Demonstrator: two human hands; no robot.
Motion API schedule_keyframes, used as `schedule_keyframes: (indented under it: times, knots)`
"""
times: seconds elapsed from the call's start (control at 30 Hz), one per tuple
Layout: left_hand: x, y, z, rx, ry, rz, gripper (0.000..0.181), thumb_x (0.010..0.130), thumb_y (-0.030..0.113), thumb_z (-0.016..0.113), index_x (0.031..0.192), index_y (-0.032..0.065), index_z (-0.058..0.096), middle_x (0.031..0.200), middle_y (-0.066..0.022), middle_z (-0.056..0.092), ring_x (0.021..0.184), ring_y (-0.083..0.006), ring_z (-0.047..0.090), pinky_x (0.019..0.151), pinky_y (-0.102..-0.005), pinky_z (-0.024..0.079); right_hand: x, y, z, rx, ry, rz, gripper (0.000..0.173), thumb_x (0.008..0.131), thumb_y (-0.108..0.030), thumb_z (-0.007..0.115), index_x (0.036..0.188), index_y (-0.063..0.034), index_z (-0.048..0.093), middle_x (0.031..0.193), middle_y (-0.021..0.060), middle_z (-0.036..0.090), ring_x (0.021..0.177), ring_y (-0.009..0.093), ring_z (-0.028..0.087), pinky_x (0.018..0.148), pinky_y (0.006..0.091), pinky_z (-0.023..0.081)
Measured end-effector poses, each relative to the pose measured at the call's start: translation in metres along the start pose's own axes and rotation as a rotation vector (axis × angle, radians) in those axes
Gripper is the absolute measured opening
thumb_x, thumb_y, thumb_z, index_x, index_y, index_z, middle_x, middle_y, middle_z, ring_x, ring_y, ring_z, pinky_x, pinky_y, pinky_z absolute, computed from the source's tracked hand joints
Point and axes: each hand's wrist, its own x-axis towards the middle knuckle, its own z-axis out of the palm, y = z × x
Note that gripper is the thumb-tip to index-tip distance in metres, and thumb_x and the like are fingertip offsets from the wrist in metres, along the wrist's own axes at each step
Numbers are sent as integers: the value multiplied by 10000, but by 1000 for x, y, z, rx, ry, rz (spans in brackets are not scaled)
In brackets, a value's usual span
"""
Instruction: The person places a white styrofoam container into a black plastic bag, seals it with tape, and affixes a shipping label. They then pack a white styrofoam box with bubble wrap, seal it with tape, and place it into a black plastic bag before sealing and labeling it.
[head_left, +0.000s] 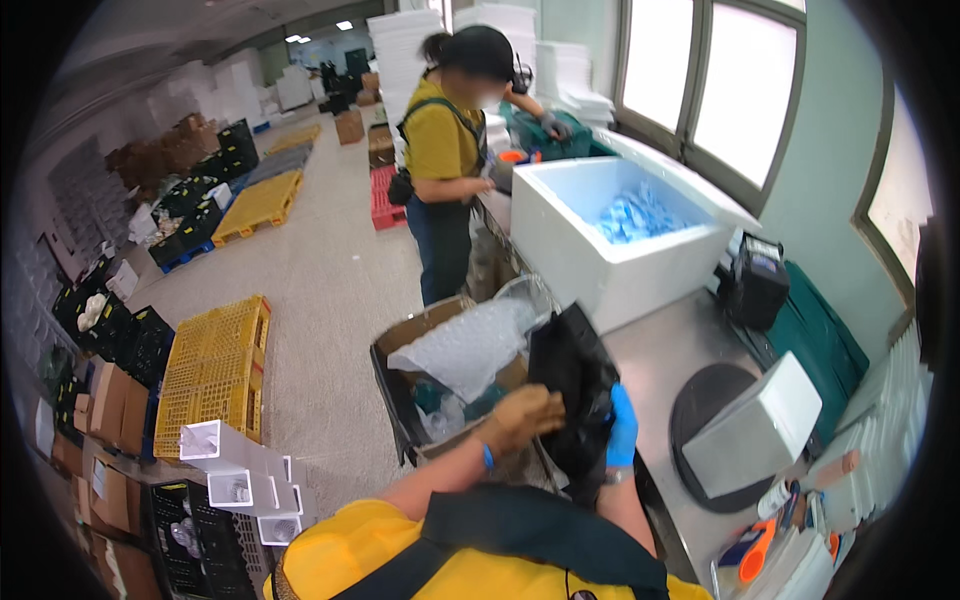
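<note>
A black plastic bag (574, 382) hangs between my two hands. My left hand (525, 414), in a brownish work glove, is at the bag's left side; its fingers look curled, but whether they grip the plastic is unclear. My right hand (622, 426), in a blue glove, holds the bag's right side, with part of the hand hidden behind it. Left of the bag stands a lined waste box (386, 345) with bubble wrap (469, 341) on top. On the metal table to the right, a white foam box (757, 427) rests on a round black turntable (686, 405).
A large open foam cooler (637, 281) with blue packs stands on the metal table (660, 337). A co-worker (442, 157) stands beyond the waste box. Orange-handled scissors (756, 551) and other tools lie at lower right. Foam boxes (244, 487) and a yellow pallet (214, 367) are at left.
</note>
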Motion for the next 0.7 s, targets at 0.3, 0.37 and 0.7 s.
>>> schedule_keyframes:
  times: [0.3,0.37,0.7]
  knots:
    - [7,100,59,278,-79,8,444,850,181,636,1236,19,487,1136,-96,584,1003,-136,553,853,-302,468,23,9,71,277,-68,-78,288,936,-266,476,1003,-12,594,929,115,645,840,231,610,806,352,500]
    - [4,96,49,76,-124,-89,402,889,207,598,1235,29,500,1129,-90,596,992,-146,574,855,-301,477,19,6,56,469,-296,31,279,928,-253,489,999,-6,597,911,120,649,831,238,615,802,365,501]
    - [39,132,-19,-145,106,74,299,910,230,530,1082,-7,590,1061,-111,617,971,-207,591,871,-322,465,-27,-55,-62,-983,395,-445,428,806,-57,560,1230,-20,517,1119,97,578,912,159,548,890,301,445]
